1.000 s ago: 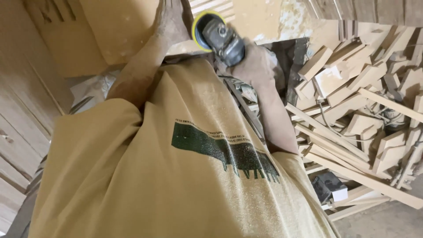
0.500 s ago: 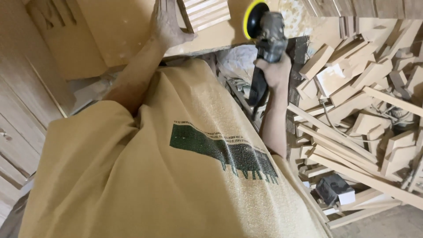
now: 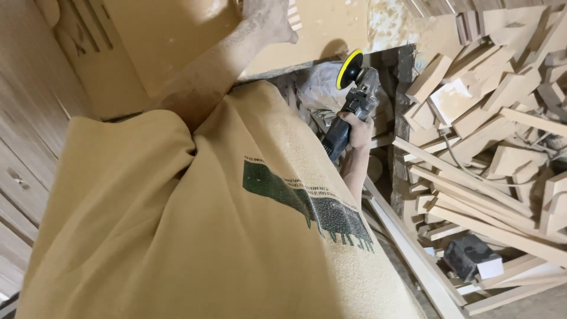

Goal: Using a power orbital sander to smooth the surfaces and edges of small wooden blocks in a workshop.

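Note:
My right hand (image 3: 357, 131) grips the dark body of an angle grinder (image 3: 349, 103) with a yellow-rimmed sanding disc (image 3: 349, 68), held below the edge of the workbench. My left hand (image 3: 269, 18) rests at the top of the view on a small ribbed wooden block (image 3: 292, 16) that lies on the dusty workbench top (image 3: 331, 29). My yellow shirt (image 3: 207, 224), covered in sawdust, fills the lower left of the view.
A heap of wooden offcuts and long strips (image 3: 490, 118) lies on the floor at the right. A dark box-shaped object with a white side (image 3: 472, 257) sits among them. Wooden panels (image 3: 29, 118) stand at the left.
My right hand has lowered the grinder from the bench top to below its edge. My left hand and the ribbed block have shifted right along the bench.

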